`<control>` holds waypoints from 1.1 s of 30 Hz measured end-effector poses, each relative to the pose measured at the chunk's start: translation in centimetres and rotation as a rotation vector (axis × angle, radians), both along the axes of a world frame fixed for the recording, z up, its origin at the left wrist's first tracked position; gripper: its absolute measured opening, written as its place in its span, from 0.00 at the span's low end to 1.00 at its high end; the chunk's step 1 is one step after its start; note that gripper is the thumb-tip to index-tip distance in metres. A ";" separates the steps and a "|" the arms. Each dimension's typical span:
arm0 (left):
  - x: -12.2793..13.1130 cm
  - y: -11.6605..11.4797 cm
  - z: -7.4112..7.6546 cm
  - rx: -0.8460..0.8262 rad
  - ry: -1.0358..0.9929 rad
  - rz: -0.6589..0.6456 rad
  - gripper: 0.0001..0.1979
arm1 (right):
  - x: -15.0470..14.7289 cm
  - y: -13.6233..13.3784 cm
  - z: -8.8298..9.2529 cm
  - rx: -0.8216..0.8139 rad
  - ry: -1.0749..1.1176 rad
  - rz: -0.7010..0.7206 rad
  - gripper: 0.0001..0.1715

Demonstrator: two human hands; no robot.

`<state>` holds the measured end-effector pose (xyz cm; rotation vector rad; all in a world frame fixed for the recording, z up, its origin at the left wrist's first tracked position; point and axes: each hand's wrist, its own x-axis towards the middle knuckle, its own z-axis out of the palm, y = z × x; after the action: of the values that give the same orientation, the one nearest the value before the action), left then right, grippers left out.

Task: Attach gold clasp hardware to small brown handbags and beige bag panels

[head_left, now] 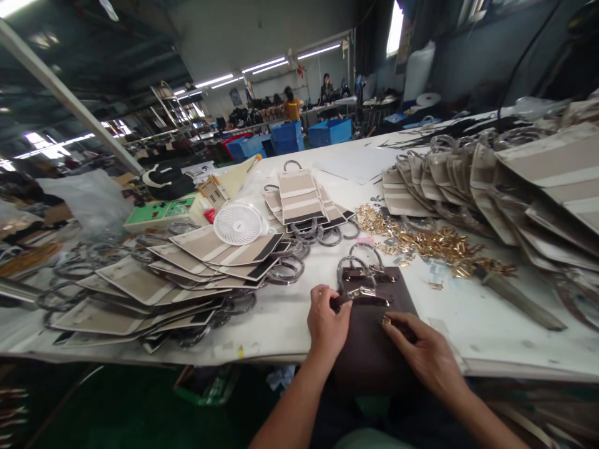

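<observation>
- Dark brown bag panel (365, 343), lower centre of the frame, lies on the near edge of a white table (281, 330), between two bare hands.
- The left hand (329, 321) has thumb and finger closed narrowly on one end of a dark strap (380, 300) that crosses the panel.
- The right hand (423, 350) pinches a small gold-coloured piece (385, 320) between thumb and fingertip, just above the panel; its exact shape is too small to tell.
- For good handling, the strap is probably best held steady and level, with the panel flat against the table. A light pinch at the gold piece's edge should leave its face visible and spare the panel from scratches.
- Above the strap, two dark looped handles (365, 245) stand at the panel's far end.
- Right of centre, a loose pile of gold-coloured fittings (435, 245) sits directly on the table, in no container; a tool handle (524, 302) lies beside it.
- Beige-faced panels are piled in a left stack (140, 280) and a right stack (496, 181).
- Below the table, lower left, a green crate (199, 397) holds something dark, hard to identify.
- Upper centre, in the background, are blue bins (330, 133); what they contain cannot be made out.
</observation>
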<state>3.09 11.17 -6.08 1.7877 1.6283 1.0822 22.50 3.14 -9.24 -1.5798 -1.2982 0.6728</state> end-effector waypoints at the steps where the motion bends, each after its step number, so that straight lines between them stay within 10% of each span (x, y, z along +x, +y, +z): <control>1: 0.1 0.0 -0.1 -0.007 -0.151 0.022 0.08 | 0.0 0.0 -0.1 0.011 -0.008 0.008 0.19; 8: -0.3 -1.0 0.3 -0.343 -0.871 0.106 0.28 | 0.3 -0.1 0.1 0.083 -0.073 0.112 0.17; 15: -0.3 -1.8 2.9 -0.873 -1.342 -0.073 0.20 | -1.7 1.7 3.5 0.182 -0.154 0.340 0.11; 22: -1.1 -0.6 2.0 -1.041 -1.478 -0.209 0.20 | 1.3 3.1 4.4 0.259 -0.220 0.116 0.11; 33: -0.6 0.1 0.3 -1.066 -1.619 -0.347 0.27 | 2.8 5.6 4.8 0.306 -0.554 0.368 0.13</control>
<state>2.49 11.22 -5.73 0.1415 0.5086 0.7520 25.32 8.79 -4.41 -1.3265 -2.0282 0.2274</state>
